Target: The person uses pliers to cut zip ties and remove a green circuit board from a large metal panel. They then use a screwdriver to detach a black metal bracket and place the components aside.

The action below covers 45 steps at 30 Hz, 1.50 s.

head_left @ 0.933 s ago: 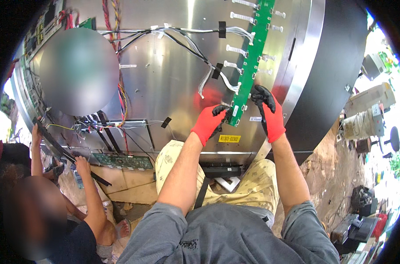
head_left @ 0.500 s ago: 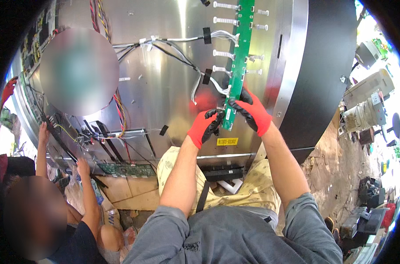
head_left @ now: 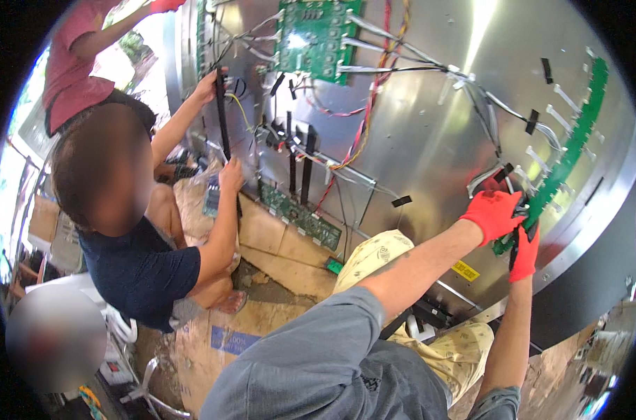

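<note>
A long narrow green circuit strip (head_left: 570,150) lies against a large silver metal panel (head_left: 416,119) at the right. My left hand (head_left: 493,213), in a red glove, grips the strip's lower end. My right hand (head_left: 524,253), also in a red glove, holds the same end from below. White flat cables (head_left: 549,115) run from the strip across the panel.
A square green circuit board (head_left: 318,38) with coloured wires sits high on the panel. Another long green board (head_left: 300,213) lies at the panel's lower edge. A person in a dark shirt (head_left: 139,269) crouches at the left, hands on black straps (head_left: 223,119). Cardboard (head_left: 276,245) covers the floor.
My view has swung to the left, so the green strip and both hands now sit at the right. Both hands keep hold of the strip's lower end.
</note>
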Tool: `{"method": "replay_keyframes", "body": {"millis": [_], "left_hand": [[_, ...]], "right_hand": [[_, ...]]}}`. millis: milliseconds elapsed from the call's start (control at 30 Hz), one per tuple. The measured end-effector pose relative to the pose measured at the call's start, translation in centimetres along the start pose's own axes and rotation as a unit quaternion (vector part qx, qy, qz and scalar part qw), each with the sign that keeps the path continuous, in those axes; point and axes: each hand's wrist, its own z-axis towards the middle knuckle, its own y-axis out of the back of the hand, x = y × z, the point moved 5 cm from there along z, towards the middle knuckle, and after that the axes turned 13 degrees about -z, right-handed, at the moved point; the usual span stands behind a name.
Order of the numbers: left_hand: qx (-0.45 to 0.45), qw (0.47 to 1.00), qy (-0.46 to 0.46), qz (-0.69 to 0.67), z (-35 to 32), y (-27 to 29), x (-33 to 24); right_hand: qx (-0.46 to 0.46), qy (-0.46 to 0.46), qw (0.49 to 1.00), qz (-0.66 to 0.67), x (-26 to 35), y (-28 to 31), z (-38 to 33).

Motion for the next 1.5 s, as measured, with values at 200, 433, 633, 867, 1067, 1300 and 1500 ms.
{"method": "replay_keyframes", "body": {"millis": [200, 433, 633, 867, 1067, 1300, 1500], "left_hand": [[0.092, 0.986, -0.013, 0.135, 1.5, 0.5, -0.1], [0.182, 0.967, 0.006, 0.177, 3.3, 0.5, -1.1], [0.156, 0.964, -0.004, 0.217, 3.6, 0.6, -1.5], [0.125, 0.963, -0.034, 0.235, 1.8, 1.7, -1.7], [0.074, 0.994, -0.008, 0.082, -0.8, 4.2, -0.3], [-0.058, 0.971, 0.064, -0.225, -3.2, 2.6, 5.1], [-0.113, 0.968, -0.031, -0.221, -3.2, 5.3, 3.0]], "right_hand": [[0.010, 0.063, 0.984, -0.166, 0.1, -0.5, 0.5], [0.051, 0.056, 0.980, -0.182, 1.7, -1.1, 0.7], [0.007, 0.119, 0.959, -0.257, 3.9, -2.7, 0.0], [-0.039, 0.095, 0.961, -0.258, 4.0, -3.5, 0.1], [0.003, 0.037, 0.996, -0.085, 0.8, -1.3, 0.2], [-0.064, -0.047, 0.996, -0.044, 2.5, -2.8, -1.6], [0.028, 0.041, 0.993, 0.109, 6.8, -5.0, -1.8]]}}
